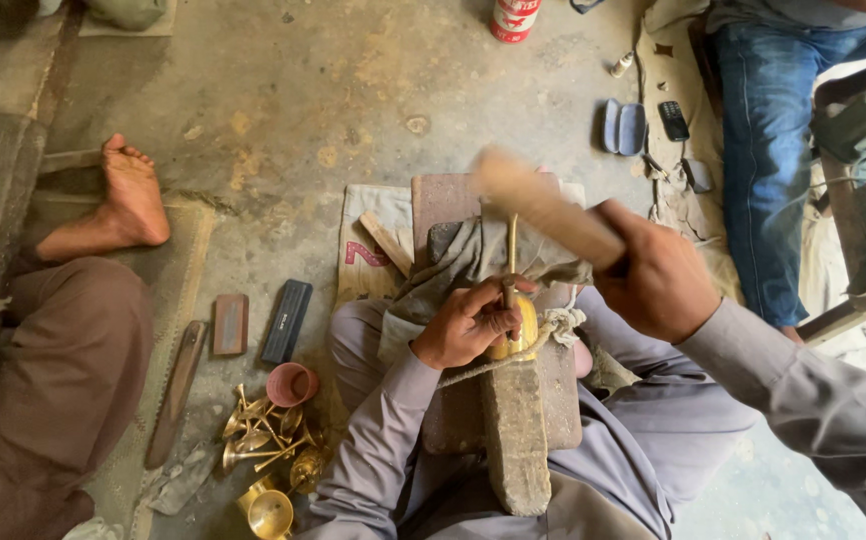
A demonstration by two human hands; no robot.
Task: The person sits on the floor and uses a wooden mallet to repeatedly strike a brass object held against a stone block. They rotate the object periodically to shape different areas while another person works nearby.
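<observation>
My left hand (468,325) pins chisel (509,270) on the brass piece (523,335) at the block's (515,440) far end; right hand (658,280) grips the mallet (543,205). Chisel steady, strike square.
</observation>
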